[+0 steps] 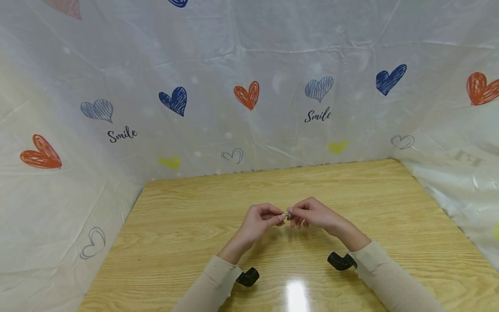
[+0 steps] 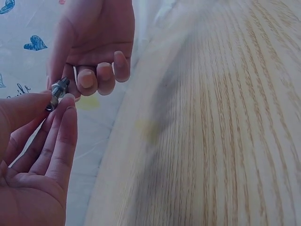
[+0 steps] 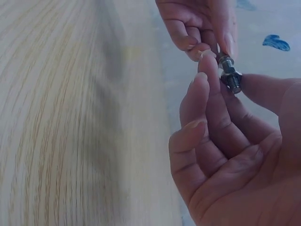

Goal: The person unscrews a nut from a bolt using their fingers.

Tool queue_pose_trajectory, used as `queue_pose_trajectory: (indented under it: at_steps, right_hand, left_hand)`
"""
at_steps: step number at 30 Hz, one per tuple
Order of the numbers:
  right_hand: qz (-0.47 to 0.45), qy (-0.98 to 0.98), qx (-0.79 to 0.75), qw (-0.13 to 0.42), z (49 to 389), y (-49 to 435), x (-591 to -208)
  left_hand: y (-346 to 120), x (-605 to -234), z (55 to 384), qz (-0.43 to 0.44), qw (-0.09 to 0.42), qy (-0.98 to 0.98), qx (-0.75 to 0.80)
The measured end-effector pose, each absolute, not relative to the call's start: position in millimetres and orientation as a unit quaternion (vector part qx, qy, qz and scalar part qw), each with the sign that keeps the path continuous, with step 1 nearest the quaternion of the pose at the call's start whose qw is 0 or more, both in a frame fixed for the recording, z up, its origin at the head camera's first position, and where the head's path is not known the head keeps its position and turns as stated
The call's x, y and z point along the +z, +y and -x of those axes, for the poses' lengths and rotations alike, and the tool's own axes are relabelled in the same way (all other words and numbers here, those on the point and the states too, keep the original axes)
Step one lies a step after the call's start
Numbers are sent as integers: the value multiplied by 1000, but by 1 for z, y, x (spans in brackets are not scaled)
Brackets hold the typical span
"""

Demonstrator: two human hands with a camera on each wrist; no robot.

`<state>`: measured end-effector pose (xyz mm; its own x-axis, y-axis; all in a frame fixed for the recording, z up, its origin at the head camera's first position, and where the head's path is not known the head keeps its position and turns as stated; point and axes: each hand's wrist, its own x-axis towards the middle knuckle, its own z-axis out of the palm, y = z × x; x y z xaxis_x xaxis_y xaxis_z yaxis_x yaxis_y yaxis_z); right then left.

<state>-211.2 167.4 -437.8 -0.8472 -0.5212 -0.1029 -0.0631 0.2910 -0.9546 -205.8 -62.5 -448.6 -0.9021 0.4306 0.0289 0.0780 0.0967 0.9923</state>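
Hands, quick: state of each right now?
Left hand: closed, pinching the bolt at its head end.
Right hand: closed, pinching the nut on it.

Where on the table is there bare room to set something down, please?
The table is bare left of the left hand, right of the right hand, and beyond both, out to the backdrop; a narrower bare patch lies between the sleeves. It is crowded around the bolt, which both hands hold, and beside the sleeves' black pieces.

Left sleeve [image 1: 210,281] and right sleeve [image 1: 390,277] were beige, long, creased. Black tubular elbow-shaped fitting [image 1: 249,277] protruded beside left sleeve's end; matching black fitting [image 1: 341,261] beside right one. Left hand [image 1: 260,220], right hand [image 1: 315,214] were bare.
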Motion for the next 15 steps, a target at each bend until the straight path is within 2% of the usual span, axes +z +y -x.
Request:
queue_pose_trajectory:
  at_steps: [15]
  right_hand:
    - [198,760,-584,207,213,170,-437]
  left_hand:
    - [-63,-451,206,-171,141,720,658]
